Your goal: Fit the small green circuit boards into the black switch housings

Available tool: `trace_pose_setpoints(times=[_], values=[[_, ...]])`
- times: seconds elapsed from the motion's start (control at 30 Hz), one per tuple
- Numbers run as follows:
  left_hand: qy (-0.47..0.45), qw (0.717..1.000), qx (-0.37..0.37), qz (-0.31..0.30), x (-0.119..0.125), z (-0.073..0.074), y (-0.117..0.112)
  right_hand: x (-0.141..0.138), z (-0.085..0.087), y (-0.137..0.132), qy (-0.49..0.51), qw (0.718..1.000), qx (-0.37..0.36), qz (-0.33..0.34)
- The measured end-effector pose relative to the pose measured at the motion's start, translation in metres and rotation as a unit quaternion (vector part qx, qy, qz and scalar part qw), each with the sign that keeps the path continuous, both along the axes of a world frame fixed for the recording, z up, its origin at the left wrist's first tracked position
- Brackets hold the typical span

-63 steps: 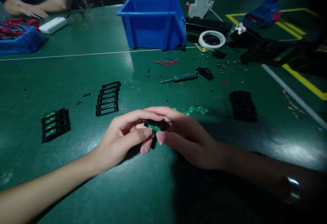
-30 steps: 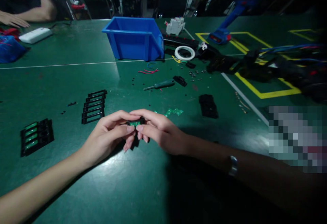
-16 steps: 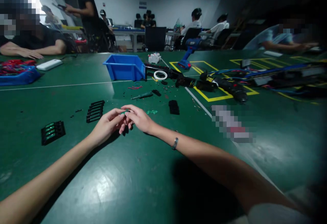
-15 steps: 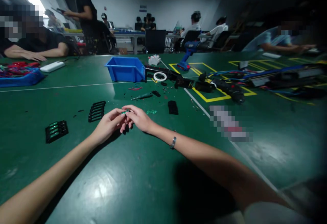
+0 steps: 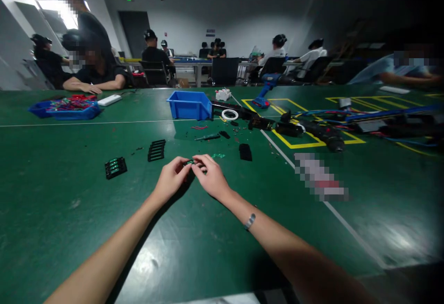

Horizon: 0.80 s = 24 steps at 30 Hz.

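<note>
Both my left hand [image 5: 173, 174] and my right hand [image 5: 210, 176] are closed, fingertips together, on a small green circuit board [image 5: 189, 161] just above the table. Fingers cover most of the board. Beyond my left hand lies a black slotted frame [image 5: 157, 150]. Farther left, a black holder [image 5: 115, 167] carries several green boards. Small green pieces [image 5: 218, 155] are scattered past my right hand, and a black slotted block [image 5: 245, 152] lies to their right. A screwdriver [image 5: 208, 137] rests farther back among loose screws.
A blue bin [image 5: 190, 105] stands behind the screwdriver. At the back left, a blue tray [image 5: 77, 113] holds red wires. A blue cordless drill [image 5: 265, 92], a white tape ring [image 5: 230, 115] and a cabled black assembly [image 5: 312, 130] occupy the right. A person leans on the far left edge.
The camera view has swung left and up, so the table's things appear farther right and lower. My hands stay together on the small board, with the fingers slightly shifted.
</note>
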<state>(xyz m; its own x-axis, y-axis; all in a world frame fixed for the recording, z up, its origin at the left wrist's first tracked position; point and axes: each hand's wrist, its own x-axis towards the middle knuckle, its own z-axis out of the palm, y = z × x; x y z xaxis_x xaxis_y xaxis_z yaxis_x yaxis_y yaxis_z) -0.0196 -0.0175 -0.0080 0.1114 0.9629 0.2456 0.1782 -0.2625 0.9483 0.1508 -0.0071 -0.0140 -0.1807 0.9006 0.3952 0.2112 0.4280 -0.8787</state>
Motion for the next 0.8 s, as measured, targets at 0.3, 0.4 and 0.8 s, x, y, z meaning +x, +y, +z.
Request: trace_pose_setpoints(times=[0.3,0.4,0.8], values=[[0.025,1.000,-0.001,-0.005,-0.004,-0.007,0.011,0.004,-0.009,0.017,0.026,0.999,-0.043,0.009],[0.040,0.999,0.008,-0.018,-0.005,-0.006,0.011,0.003,-0.004,0.011,0.016,0.999,-0.024,0.016],[0.161,0.980,0.118,-0.002,-0.002,-0.001,0.000,0.013,-0.011,0.025,0.029,0.999,-0.017,0.017]])
